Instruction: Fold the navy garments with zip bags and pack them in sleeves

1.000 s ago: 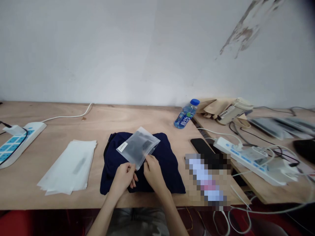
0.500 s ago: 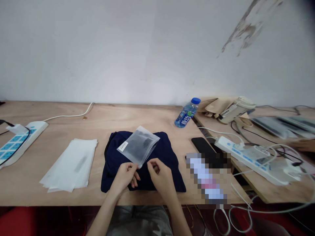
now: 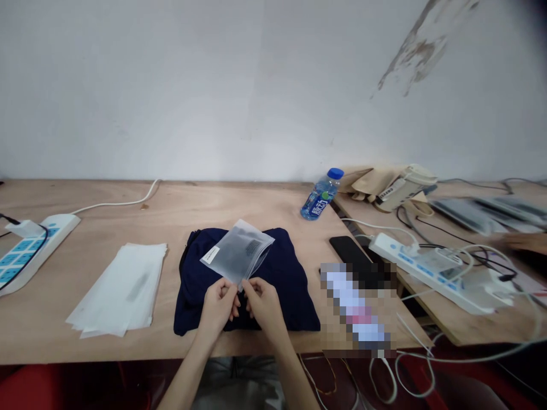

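Observation:
A translucent zip bag with a small white label and printed text lies at a slant over a folded dark navy cloth. My left hand pinches the bag's near corner between thumb and finger. Right beside it, my right hand is closed at the same corner, its thumb and finger pressed on the bag's edge. Both hands rest low over the cloth. To the left of the cloth lies a fanned stack of similar whitish bags.
A white power strip sits at the far left, another at the right among tangled cables. A blue-capped bottle, a black phone, a pixelated object and a coffee cup stand or lie to the right.
My right hand has moved left to the bag's corner and now pinches it beside my left hand. The view has shifted slightly.

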Demonstrator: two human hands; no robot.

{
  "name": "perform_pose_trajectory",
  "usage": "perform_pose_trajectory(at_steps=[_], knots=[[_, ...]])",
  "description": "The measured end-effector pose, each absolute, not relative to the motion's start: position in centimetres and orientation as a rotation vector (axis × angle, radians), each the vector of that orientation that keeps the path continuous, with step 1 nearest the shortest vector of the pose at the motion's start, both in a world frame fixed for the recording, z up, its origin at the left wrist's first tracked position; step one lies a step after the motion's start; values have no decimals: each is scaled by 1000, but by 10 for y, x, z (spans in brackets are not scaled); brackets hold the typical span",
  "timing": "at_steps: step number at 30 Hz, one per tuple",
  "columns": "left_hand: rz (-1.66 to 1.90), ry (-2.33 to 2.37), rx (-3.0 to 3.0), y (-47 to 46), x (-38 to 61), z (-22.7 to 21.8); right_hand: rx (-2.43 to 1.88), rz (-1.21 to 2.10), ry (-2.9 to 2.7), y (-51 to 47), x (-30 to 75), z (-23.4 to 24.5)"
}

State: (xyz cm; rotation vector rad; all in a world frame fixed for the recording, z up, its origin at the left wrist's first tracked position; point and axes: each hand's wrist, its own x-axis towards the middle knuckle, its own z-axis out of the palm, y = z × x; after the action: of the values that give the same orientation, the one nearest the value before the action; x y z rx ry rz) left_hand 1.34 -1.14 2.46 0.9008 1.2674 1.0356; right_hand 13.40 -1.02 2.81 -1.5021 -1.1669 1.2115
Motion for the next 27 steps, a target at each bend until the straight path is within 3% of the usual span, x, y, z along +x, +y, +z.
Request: perform_pose_trajectory(at_steps=[12, 19, 24, 27], knots=[[987, 1363, 954, -13, -21, 28, -1580, 1072, -1031, 50, 205, 24], [878, 1556, 1197, -4, -51, 34, -1695, 1040, -1072, 26, 221, 37], [829, 1881, 1444, -13, -61, 51, -1926, 466, -1385, 13, 219, 60], [776, 1998, 1594, -21, -61, 51, -1921, 464, -1587, 34, 213, 60]])
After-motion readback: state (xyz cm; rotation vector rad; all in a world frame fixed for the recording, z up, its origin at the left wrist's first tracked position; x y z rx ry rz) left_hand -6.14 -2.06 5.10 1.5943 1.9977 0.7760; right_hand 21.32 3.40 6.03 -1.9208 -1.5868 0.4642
